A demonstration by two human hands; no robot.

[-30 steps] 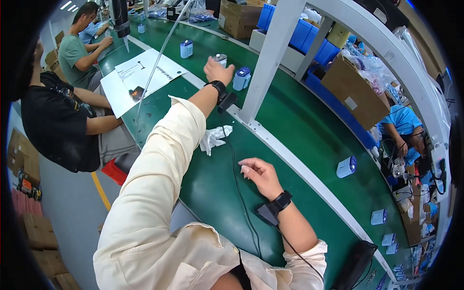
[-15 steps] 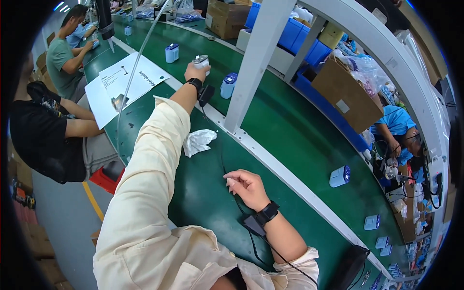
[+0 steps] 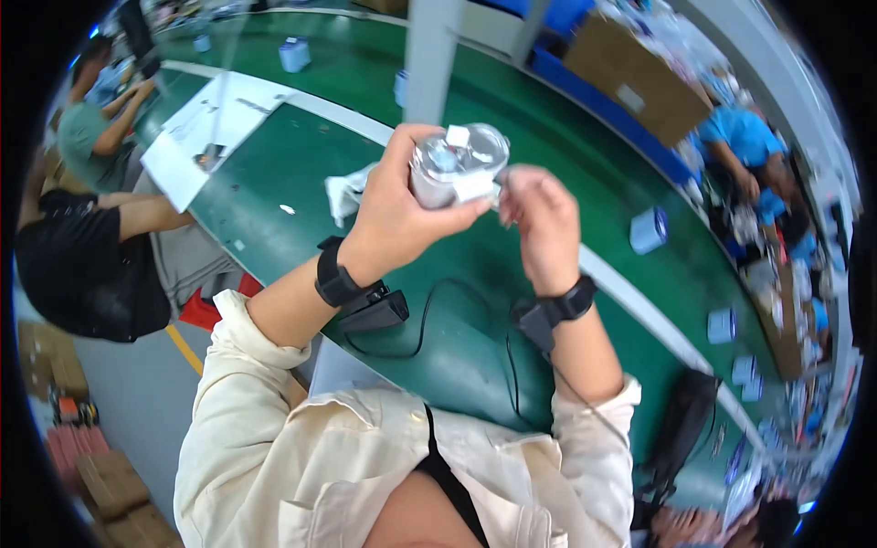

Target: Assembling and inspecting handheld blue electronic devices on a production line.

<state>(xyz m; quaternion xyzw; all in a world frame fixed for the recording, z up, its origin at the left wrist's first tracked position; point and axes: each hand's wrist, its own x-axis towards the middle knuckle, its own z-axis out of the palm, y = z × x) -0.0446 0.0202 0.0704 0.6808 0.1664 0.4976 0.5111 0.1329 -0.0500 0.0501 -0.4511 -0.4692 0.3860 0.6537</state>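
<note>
My left hand (image 3: 398, 201) grips a small silver-white container (image 3: 448, 183) with a clear rounded top. It is raised over the green worktop in front of me, and white label-like patches show on its top and side. Close against its right side is my right hand (image 3: 541, 224), its fingers curled in a pinch and smeared by motion. What those fingertips hold, if anything, cannot be made out. Behind my left wrist lies a crumpled white cloth or glove (image 3: 343, 196), partly covered by the hand. Both wrists wear black bands with small boxes and thin cables.
Several white-and-blue containers, one of them nearby (image 3: 649, 230), stand along the green belt beyond a pale rail (image 3: 630, 297). A white post (image 3: 431, 64) rises behind my hands. Printed sheets (image 3: 187, 151) lie at left near seated people. A black pouch (image 3: 681, 425) rests at right.
My left hand has come back from the far belt with the container, now in front of me. My right hand has risen from the worktop to its side. The view has shifted.
</note>
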